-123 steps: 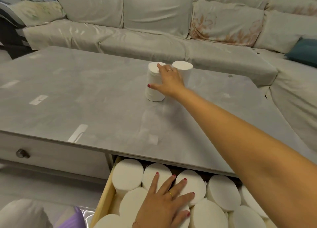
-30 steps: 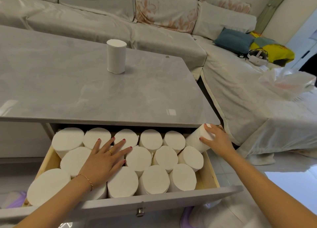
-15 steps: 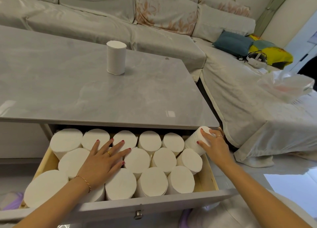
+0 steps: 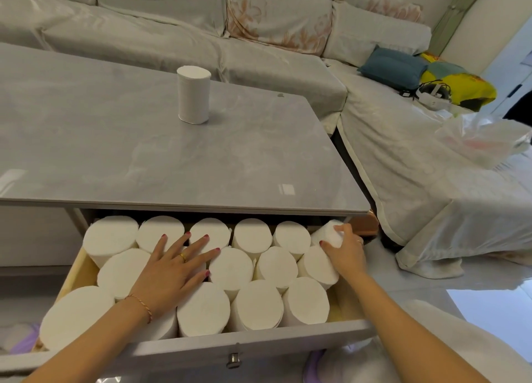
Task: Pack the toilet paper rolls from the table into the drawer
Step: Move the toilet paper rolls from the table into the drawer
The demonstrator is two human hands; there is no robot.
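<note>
right hand (image 4: 347, 251) now wedges its gripped roll (image 4: 328, 234) deeper into the drawer (image 4: 259, 345) corner, left hand (image 4: 172, 270) stays flat and open on packed rolls, one last roll (image 4: 193, 94) waits far beyond on the tabletop (image 4: 115, 158).

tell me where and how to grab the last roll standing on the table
Grip the roll on the table around the middle of its curved side, coming from the near, drawer-side edge with fingers and thumb wrapped round it. It stands upright and alone on the grey tabletop, nothing touching it, so the whole side is open. Its flat top gives no hold. It is probably soft, so squeeze lightly.
</note>
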